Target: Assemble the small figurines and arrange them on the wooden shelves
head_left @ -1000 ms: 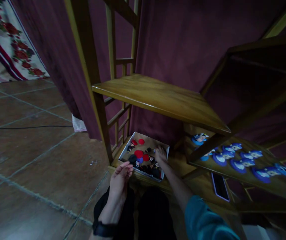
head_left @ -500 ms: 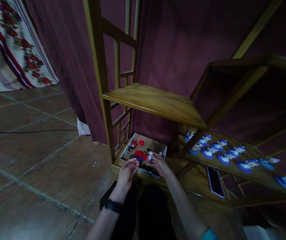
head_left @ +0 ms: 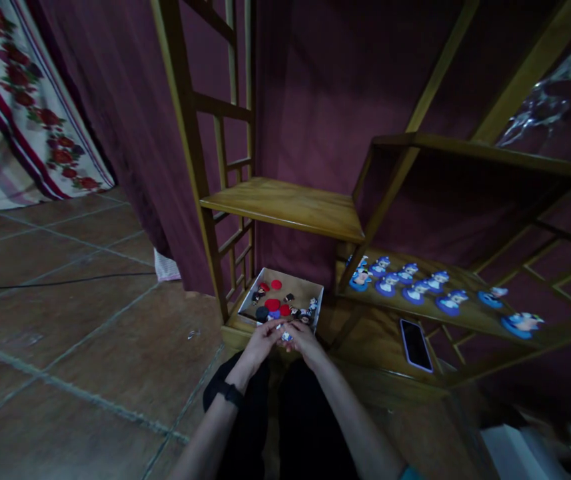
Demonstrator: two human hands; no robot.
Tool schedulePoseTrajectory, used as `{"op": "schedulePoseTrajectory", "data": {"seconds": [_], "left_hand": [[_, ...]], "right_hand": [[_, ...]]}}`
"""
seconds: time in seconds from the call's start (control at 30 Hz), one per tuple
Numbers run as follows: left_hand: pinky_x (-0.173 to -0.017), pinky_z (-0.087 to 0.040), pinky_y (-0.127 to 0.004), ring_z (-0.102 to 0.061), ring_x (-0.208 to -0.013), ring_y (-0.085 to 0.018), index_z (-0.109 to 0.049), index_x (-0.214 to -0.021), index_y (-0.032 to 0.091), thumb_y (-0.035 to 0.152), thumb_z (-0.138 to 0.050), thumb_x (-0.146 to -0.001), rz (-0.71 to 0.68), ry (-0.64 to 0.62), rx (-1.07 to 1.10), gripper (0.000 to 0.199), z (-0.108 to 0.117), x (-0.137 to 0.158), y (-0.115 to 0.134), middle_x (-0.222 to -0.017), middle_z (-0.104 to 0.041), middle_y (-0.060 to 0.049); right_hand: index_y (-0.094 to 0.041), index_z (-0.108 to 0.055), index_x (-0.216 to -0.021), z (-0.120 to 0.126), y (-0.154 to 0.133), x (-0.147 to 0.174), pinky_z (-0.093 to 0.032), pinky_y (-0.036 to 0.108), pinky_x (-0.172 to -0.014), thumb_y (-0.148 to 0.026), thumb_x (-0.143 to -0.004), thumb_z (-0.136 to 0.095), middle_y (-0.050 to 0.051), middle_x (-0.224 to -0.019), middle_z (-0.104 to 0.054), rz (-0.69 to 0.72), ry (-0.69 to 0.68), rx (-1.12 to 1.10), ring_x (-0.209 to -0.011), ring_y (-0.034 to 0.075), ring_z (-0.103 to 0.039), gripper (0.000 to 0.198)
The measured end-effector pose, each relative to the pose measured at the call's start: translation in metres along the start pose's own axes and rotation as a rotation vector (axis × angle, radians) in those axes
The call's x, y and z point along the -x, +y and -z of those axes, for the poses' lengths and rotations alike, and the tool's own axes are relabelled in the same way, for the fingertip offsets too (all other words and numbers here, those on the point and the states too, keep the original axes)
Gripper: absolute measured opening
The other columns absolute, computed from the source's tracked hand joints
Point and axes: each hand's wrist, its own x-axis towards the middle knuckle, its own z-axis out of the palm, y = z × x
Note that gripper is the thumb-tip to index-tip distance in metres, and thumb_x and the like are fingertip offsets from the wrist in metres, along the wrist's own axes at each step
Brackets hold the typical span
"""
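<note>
My left hand [head_left: 262, 340] and my right hand [head_left: 305, 340] meet at the front edge of a shallow cardboard box [head_left: 299, 287]. Between their closed fingers is a small white-and-blue figurine [head_left: 286, 335], partly covered by the fingers. Inside the box lie several red discs [head_left: 272, 305], a dark disc [head_left: 262, 313], a purple-blue piece [head_left: 274, 315] and several small dark-and-white figurines [head_left: 313, 304]. The box rests on the low wooden shelf, just beyond my knees.
Rows of blue-based figurines [head_left: 416, 291] stand on a wooden shelf at the right. Below them lies a phone [head_left: 416, 345]. An upper wooden board [head_left: 285, 205] overhangs the box, beside a wooden post [head_left: 185, 147]. A black cable [head_left: 65, 283] crosses the tiled floor.
My right hand has come back out of the box with the white-and-blue figurine, and both hands are now together at its front edge. The view has shifted to the right.
</note>
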Motion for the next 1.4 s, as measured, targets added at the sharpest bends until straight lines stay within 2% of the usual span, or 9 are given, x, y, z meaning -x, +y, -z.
{"op": "schedulePoseTrajectory", "data": {"seconds": [0.2, 0.37, 0.47, 0.57, 0.67, 0.9, 1.1, 1.23, 1.4], "left_hand": [[-0.065, -0.050, -0.024, -0.062, -0.065, -0.013, -0.067, -0.086, 0.012, 0.015, -0.074, -0.059, -0.019, 0.153, 0.113, 0.028, 0.008, -0.008, -0.003, -0.077, -0.068, -0.005], [-0.071, -0.052, -0.023, -0.065, -0.071, -0.012, -0.064, -0.078, 0.012, 0.006, -0.065, -0.068, -0.093, 0.390, 0.424, 0.011, 0.019, -0.015, 0.002, -0.077, -0.067, -0.005], [-0.073, -0.054, -0.025, -0.066, -0.073, -0.014, -0.061, -0.073, 0.012, 0.002, -0.058, -0.073, -0.101, 0.459, 0.519, 0.010, 0.023, -0.018, 0.004, -0.074, -0.065, -0.005], [-0.076, -0.055, -0.028, -0.066, -0.074, -0.014, -0.060, -0.070, 0.012, 0.000, -0.054, -0.075, -0.106, 0.507, 0.585, 0.014, 0.026, -0.019, 0.004, -0.072, -0.064, -0.003], [-0.076, -0.055, -0.028, -0.066, -0.075, -0.014, -0.060, -0.072, 0.012, 0.001, -0.051, -0.077, -0.099, 0.527, 0.619, 0.015, 0.031, -0.021, 0.004, -0.075, -0.065, -0.003], [-0.076, -0.055, -0.027, -0.066, -0.076, -0.014, -0.059, -0.076, 0.013, 0.004, -0.050, -0.079, -0.072, 0.563, 0.633, 0.013, 0.037, -0.022, 0.006, -0.075, -0.064, -0.004], [-0.079, -0.054, -0.029, -0.066, -0.080, -0.015, -0.059, -0.079, 0.013, 0.004, -0.051, -0.078, -0.066, 0.538, 0.597, 0.013, 0.037, -0.022, 0.007, -0.079, -0.065, -0.005], [-0.079, -0.054, -0.030, -0.066, -0.081, -0.017, -0.058, -0.081, 0.014, 0.004, -0.051, -0.078, -0.061, 0.549, 0.595, 0.012, 0.038, -0.022, 0.005, -0.080, -0.064, -0.006], [-0.077, -0.055, -0.031, -0.066, -0.081, -0.017, -0.056, -0.079, 0.014, 0.005, -0.051, -0.078, -0.075, 0.542, 0.601, 0.010, 0.039, -0.024, 0.003, -0.079, -0.064, -0.006]], "right_hand": [[-0.018, -0.058, -0.086, 0.018, -0.005, -0.014, -0.048, 0.024, -0.052, -0.046, -0.079, -0.048, 0.001, -0.069, -0.061, 0.045, 0.102, 0.133, -0.055, 0.011, -0.057, 0.030], [-0.024, -0.062, -0.090, 0.063, -0.035, -0.033, -0.044, 0.027, -0.076, -0.023, -0.083, -0.042, 0.001, -0.089, -0.065, 0.273, 0.328, 0.847, -0.084, 0.015, -0.058, 0.021], [-0.023, -0.065, -0.091, 0.076, -0.040, -0.044, -0.037, 0.026, -0.084, -0.013, -0.080, -0.040, 0.005, -0.098, -0.064, 0.289, 0.247, 1.256, -0.096, 0.016, -0.054, 0.029], [-0.020, -0.069, -0.084, 0.076, -0.031, -0.053, -0.034, 0.027, -0.083, -0.012, -0.075, -0.047, 0.007, -0.095, -0.066, 0.223, 0.121, 1.430, -0.097, 0.019, -0.053, 0.026], [-0.019, -0.071, -0.073, 0.072, -0.017, -0.059, -0.032, 0.029, -0.083, -0.010, -0.070, -0.050, 0.007, -0.085, -0.068, 0.181, 0.028, 1.448, -0.094, 0.021, -0.054, 0.023], [-0.026, -0.071, -0.081, 0.061, 0.004, -0.067, -0.032, 0.024, -0.084, -0.006, -0.072, -0.045, 0.000, -0.099, -0.066, 0.170, -0.178, 1.414, -0.096, 0.014, -0.055, 0.035], [-0.028, -0.056, -0.116, 0.064, -0.004, -0.077, -0.030, 0.029, -0.093, -0.002, -0.069, -0.045, 0.003, -0.133, -0.045, 0.230, -0.040, 1.362, -0.115, 0.019, -0.045, 0.054], [-0.023, -0.064, -0.103, 0.078, -0.019, -0.080, -0.037, 0.026, -0.085, -0.002, -0.068, -0.046, 0.004, -0.112, -0.061, 0.200, 0.024, 1.243, -0.101, 0.018, -0.054, 0.045], [-0.025, -0.071, -0.078, 0.075, -0.021, -0.072, -0.042, 0.023, -0.075, 0.000, -0.068, -0.043, -0.001, -0.085, -0.069, 0.197, -0.101, 1.212, -0.084, 0.015, -0.060, 0.038]]}}
